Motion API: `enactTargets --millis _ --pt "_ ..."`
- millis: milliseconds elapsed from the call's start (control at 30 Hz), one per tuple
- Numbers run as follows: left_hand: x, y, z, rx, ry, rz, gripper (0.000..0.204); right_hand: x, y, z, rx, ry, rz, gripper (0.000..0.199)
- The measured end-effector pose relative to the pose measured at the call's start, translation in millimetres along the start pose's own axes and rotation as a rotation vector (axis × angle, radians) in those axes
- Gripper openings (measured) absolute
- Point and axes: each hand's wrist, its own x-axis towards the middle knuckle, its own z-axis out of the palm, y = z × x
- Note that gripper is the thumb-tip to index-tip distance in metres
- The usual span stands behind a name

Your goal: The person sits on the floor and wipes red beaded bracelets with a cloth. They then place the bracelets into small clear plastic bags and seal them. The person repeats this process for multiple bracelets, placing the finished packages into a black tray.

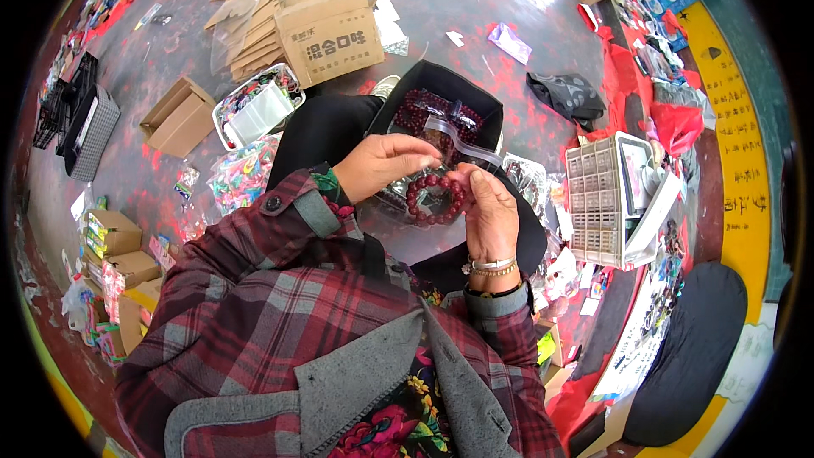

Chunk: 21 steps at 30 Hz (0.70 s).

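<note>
A dark red bead bracelet hangs in a ring from my right hand, whose thumb and fingers pinch its upper right side. My left hand is just above and left of the beads, thumb and fingertips pressed together; whatever they hold is too small to make out. Beyond both hands, between my knees, stands an open black box. More dark red beaded strings lie in it. A clear plastic bag with a pale top strip droops over its near edge, partly hidden by my fingers.
On the left are a white bin of colourful small goods, an open carton and a grey basket. Flattened cardboard lies ahead. A white crate and a black stool-like seat are at the right.
</note>
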Motion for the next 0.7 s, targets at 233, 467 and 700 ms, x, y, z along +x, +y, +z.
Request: enactTargets --millis 233,467,700 --pt "-4 28 8 -0.199 0.144 -0.098 0.023 1 3 -8 0.071 0.058 -0.045 0.02" --pt "-5 31 10 -0.377 0.114 -0.143 0.024 -1 6 -2 0.088 0.057 -0.059 0.018" --pt "-8 43 20 -0.35 0.161 -0.213 0.025 0 10 -9 0.097 0.024 -0.013 0.015"
